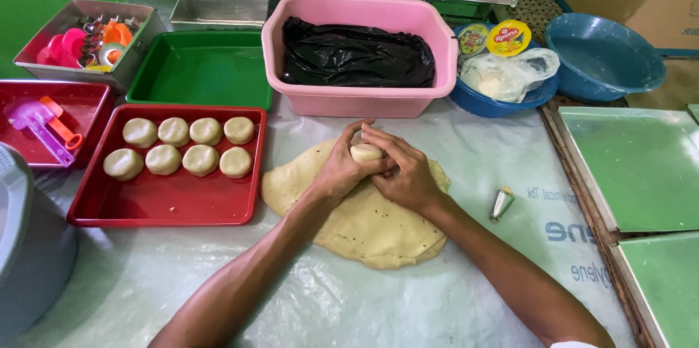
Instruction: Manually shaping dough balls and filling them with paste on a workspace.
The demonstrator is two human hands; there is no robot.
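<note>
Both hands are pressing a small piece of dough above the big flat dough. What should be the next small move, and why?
Probably carry the dough ball to the red tray and set it down. The left hand and right hand cup it together and it looks already rounded; eight similar dough rounds sit in two rows there, with bare space in front.

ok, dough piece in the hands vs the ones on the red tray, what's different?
The dough piece is held up between the left hand and right hand, over the flat dough sheet; the eight dough rounds lie free on the red tray. The held one is partly covered by fingers; the rounds show whole, in two rows. Both are the same pale colour.
</note>
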